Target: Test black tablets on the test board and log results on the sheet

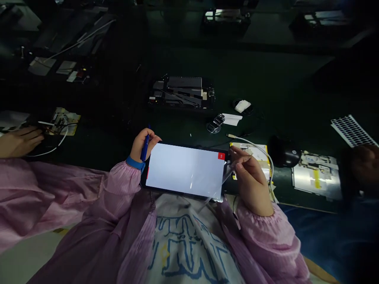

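Observation:
A tablet [183,169] with a lit white screen and a red label at its upper right corner lies just in front of my body. My left hand [137,146] is closed around a blue pen [145,148], beside the tablet's upper left corner; whether it also grips the tablet's edge I cannot tell. At the right end of the tablet, my right hand [253,183] pinches a clear film [215,193], which stands partly lifted over the screen's right part. Glare blurs the film's outline.
Beyond the tablet lies an opened device [183,92] with its insides bare. To the right are circuit boards [316,177], a white cable [260,148], a black round object [284,152] and a label sheet [352,130]. At left, a co-worker's hand [22,140] touches another board [65,120].

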`<action>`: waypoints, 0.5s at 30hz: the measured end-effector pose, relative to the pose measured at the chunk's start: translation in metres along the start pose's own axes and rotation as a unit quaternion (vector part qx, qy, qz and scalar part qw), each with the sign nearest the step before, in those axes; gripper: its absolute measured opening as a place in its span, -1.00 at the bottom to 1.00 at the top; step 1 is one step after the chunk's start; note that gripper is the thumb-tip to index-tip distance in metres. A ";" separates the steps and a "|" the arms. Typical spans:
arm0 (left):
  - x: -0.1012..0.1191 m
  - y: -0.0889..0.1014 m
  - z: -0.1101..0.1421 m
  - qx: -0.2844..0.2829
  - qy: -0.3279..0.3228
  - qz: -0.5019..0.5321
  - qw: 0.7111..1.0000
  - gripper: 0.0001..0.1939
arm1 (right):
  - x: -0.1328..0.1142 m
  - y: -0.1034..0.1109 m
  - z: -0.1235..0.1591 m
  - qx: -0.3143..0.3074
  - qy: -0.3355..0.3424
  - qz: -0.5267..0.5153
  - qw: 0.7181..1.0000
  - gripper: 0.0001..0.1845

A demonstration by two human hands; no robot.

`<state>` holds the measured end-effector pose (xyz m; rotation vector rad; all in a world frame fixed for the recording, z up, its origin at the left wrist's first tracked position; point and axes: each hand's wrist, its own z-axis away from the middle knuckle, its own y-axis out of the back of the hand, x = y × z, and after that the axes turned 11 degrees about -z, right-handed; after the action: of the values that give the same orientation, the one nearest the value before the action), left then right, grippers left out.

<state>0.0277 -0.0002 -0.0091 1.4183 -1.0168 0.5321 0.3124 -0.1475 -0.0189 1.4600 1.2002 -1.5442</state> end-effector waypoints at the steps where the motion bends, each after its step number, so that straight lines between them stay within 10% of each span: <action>1: 0.000 0.000 0.000 0.003 0.000 0.000 1.000 -0.65 | -0.002 0.000 0.001 0.009 0.007 -0.006 1.000 -0.84; 7: -0.004 0.000 0.001 0.006 0.000 0.013 1.000 -0.65 | -0.041 -0.004 0.013 -0.127 0.093 0.025 0.987 -0.94; 15: -0.003 -0.001 -0.002 0.023 -0.002 0.011 1.000 -0.63 | -0.046 -0.058 0.036 -0.402 0.212 0.103 0.885 -0.95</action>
<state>0.0271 0.0028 -0.0116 1.4511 -1.0292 0.5721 0.2518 -0.1663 0.0344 1.2922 1.6059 -0.4513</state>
